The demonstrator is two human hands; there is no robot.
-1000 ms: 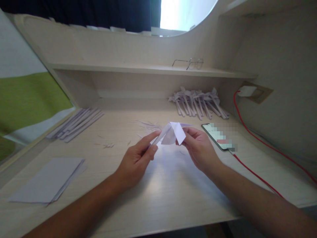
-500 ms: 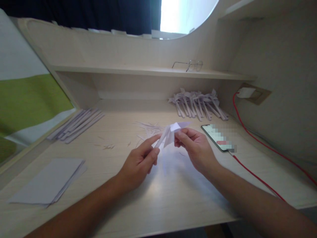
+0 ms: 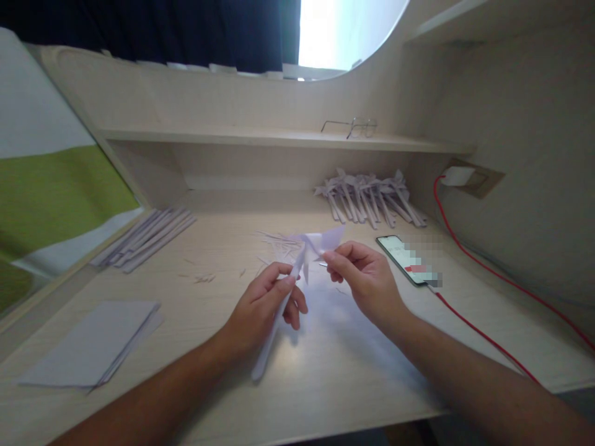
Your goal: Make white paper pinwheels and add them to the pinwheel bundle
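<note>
A white paper pinwheel (image 3: 310, 246) is held above the light wooden desk (image 3: 325, 365). My left hand (image 3: 264, 306) grips its folded paper stick, which runs down past my palm to the desk. My right hand (image 3: 365, 279) pinches one of the folded blades at the top between thumb and fingers. Both hands are near the middle of the desk.
Several finished pinwheels (image 3: 369, 195) lie piled at the back right. Folded paper strips (image 3: 146, 235) lie at the left, a stack of sheets (image 3: 90, 344) at the front left, scraps (image 3: 279, 238) in the middle. A phone (image 3: 404, 259) on a red cable (image 3: 483, 334) lies right. Glasses (image 3: 351, 127) rest on the shelf.
The pinwheel's head has turned upright and its blades have spread. My left hand slid down and curled round the stick, whose lower end now shows below my palm. My right hand moved slightly left.
</note>
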